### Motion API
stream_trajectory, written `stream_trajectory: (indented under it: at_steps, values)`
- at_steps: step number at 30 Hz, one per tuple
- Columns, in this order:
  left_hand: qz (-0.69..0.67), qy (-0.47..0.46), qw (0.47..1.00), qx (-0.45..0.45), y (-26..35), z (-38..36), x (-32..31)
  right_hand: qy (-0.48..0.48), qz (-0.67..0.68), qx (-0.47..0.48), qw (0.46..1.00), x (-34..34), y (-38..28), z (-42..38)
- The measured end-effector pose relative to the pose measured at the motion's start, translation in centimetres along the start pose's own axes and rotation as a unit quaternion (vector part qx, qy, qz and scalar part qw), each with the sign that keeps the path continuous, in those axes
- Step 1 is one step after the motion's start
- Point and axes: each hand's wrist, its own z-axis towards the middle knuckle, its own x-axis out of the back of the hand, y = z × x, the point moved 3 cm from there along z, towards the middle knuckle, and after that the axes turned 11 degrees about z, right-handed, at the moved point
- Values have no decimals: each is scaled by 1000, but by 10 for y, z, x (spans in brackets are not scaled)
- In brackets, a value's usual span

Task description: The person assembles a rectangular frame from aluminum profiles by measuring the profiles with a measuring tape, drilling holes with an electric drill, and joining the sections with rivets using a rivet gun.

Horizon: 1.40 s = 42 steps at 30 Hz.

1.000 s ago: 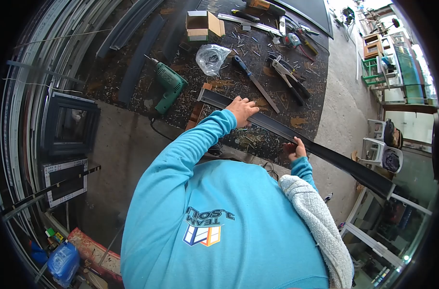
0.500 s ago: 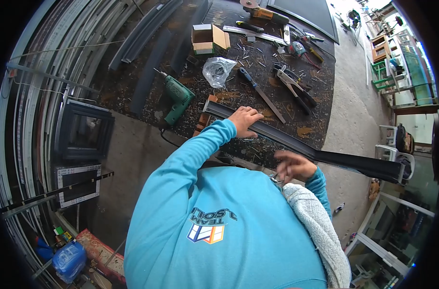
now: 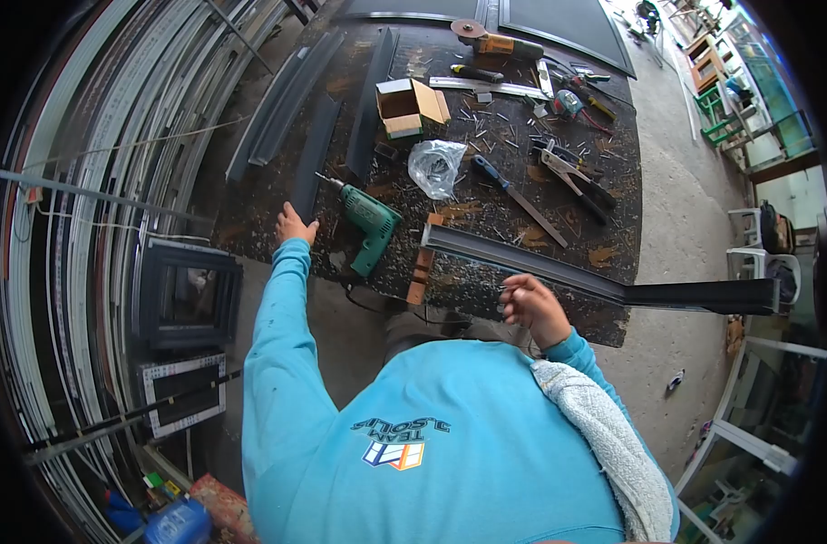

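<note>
- The left hand (image 3: 294, 225) is stretched out to the left part of the desk (image 3: 613, 181), fingers spread flat and gripping nothing, its tips at the near end of a short dark profile strip (image 3: 316, 154); a grasp of that strip looks to be the step in hand, and for that the fingers would need to curl round its near end.
- Just right of that hand lies one green electric drill (image 3: 370, 227), bit pointing far-left, apart from the fingers.
- Three more dark strips (image 3: 282, 104) lie on the far-left of the desk, which makes four short ones in all.
- Mid-desk: one open cardboard box (image 3: 409, 104), one clear plastic bag (image 3: 434, 166), one blue-handled tool (image 3: 513, 192), and many loose screws, too many to count.
- One long dark profile (image 3: 540, 263) runs along the near edge and overhangs the desk on the right.
- The right hand (image 3: 527, 306) hovers just near of that profile, its grip loosely curled; I cannot tell whether it pinches something small.
- Far edge: one angle grinder (image 3: 495, 41).
</note>
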Motion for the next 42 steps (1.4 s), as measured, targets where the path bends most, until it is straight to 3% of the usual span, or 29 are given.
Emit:
stream_trajectory:
  at_steps: [2,5,6,7,9,11,13,17,19,21,22,26,27,28,29,30,31,33,35,36,40,42]
  values:
    - [-12,-41,999,16,-7,22,-14,-20,-61,-36,997,-26,14,12]
    - [-111,-44,992,-47,-37,60,-36,-36,-85,-72,993,-65,34,36]
    - [-190,9,975,-117,-54,76,-54,-43,-89,-74,992,-76,43,49]
    - [-484,-204,848,-68,-71,93,-82,-53,-93,-75,991,-86,53,65]
    - [-654,-386,648,-57,-92,70,-52,-65,-96,-75,990,-104,79,101]
    - [-815,-500,278,-95,-73,13,7,-51,-63,-99,992,-122,108,134]
    - [-869,-445,196,-95,-78,-20,27,14,-53,-73,996,-131,141,171]
    - [-899,-408,9,-158,-82,-44,50,229,-271,119,927,-106,198,249]
    - [-896,-412,-34,-162,-82,-53,59,295,-289,120,903,-123,185,246]
    - [-892,-409,-78,-178,-84,-57,62,342,-386,138,846,-135,173,246]
    - [-880,-423,-76,-203,-86,-57,66,345,-362,111,859,-130,174,256]
    - [-866,-422,95,-251,-92,-65,84,369,-346,1,863,-129,158,272]
    - [-855,-425,133,-265,-89,-69,91,379,-293,14,878,-131,154,268]
    - [-822,-420,258,-286,-89,-69,100,341,-277,-13,898,-100,171,298]
    - [-773,-408,377,-308,-92,-65,105,324,-316,-15,891,-123,154,284]
    - [-729,-407,435,-339,-95,-59,103,293,-319,-4,901,-151,137,265]
    - [-706,-378,477,-363,-92,-58,106,267,-291,-53,917,-144,145,281]
    - [-650,-310,558,-413,-82,-55,121,235,-296,-15,926,-140,153,296]
    - [-623,-284,587,-431,-69,-52,131,237,-265,51,933,-142,144,293]
    - [-610,-269,603,-439,-62,-52,134,212,-245,37,945,-143,132,282]
    - [-593,-285,584,-476,-19,-62,147,136,-203,92,965,-126,103,218]
    - [-589,-295,573,-487,7,-64,139,100,-73,159,979,-112,87,160]
